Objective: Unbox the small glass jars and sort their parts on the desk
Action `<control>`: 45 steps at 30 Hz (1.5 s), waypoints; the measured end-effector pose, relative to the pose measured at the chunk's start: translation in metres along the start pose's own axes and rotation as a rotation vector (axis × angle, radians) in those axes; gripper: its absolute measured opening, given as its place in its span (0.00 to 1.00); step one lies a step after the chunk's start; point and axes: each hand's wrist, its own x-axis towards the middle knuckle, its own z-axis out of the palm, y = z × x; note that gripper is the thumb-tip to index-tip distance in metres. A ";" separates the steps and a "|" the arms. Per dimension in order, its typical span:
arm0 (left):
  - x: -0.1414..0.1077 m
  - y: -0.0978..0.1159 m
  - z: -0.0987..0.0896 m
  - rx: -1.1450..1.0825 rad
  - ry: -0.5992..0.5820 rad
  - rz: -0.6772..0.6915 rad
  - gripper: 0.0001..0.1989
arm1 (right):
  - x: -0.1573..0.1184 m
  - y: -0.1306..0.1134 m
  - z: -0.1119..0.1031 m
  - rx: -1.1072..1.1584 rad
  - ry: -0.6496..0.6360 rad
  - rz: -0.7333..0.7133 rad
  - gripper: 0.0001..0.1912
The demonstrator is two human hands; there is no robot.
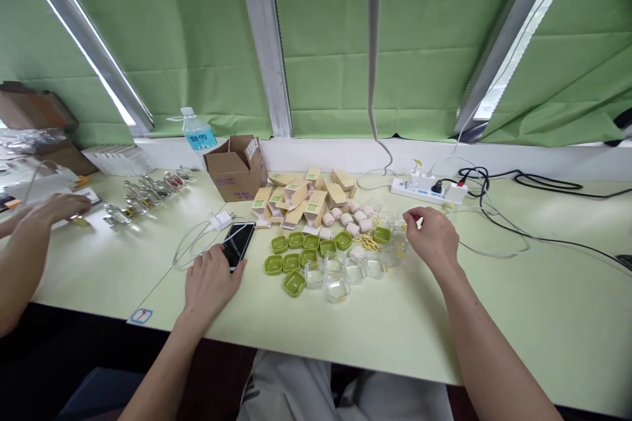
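My left hand (211,279) lies over the lower end of a black smartphone (237,242), its thumb on one side and its fingers on the other. My right hand (433,237) is raised at the right of the pile, fingertips pinched together; anything between them is too small to make out. Below and left of those fingertips are clear plastic cups (374,268). Several green square cups (291,263) stand in the middle, beside small yellow rings (366,243) and pale pink rounded pieces (346,218). Behind them lie cream-coloured little cartons (315,204).
A cardboard box (236,170) and a water bottle (197,131) stand at the back. A white power strip (428,189) with cables lies back right. A white charging cable (190,247) loops beside the phone. At left, a co-worker's hand (59,207) is near small glass bottles (148,192).
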 end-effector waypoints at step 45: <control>-0.024 -0.065 0.014 -0.701 -0.142 -0.051 0.23 | -0.009 -0.015 -0.006 -0.073 0.018 -0.103 0.14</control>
